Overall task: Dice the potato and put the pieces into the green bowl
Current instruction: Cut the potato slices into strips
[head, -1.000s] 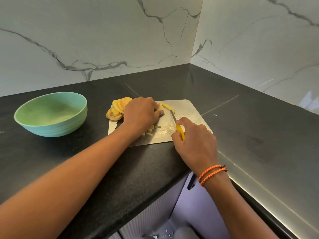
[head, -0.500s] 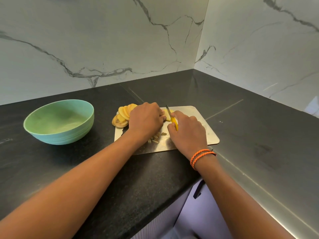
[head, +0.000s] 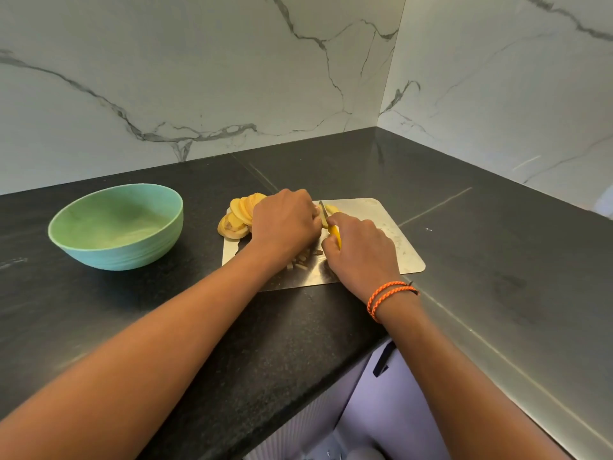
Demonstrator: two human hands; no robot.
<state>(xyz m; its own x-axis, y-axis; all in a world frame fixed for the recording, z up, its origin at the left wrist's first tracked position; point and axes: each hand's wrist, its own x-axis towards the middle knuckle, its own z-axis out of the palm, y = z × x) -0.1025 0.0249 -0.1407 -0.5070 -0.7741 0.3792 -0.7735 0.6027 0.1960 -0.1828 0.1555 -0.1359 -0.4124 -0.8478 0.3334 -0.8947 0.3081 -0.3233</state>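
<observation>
A black desk [head: 139,327] fills a corner under marble walls [head: 199,78]. Near its front edge lies a metal board [head: 398,247]; potato slices [head: 240,214] overlap the board's left corner. The left hand [head: 285,222] curls over potato, the right hand [head: 361,254] grips a yellow knife [head: 333,229]. The green bowl [head: 116,227] stands apart leftward.

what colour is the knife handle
Yellow; the knife handle shows between the right hand's fingers, head view.

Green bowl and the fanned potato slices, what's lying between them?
Nothing: the head view shows only bare black countertop between the green bowl and the potato slices.
</observation>
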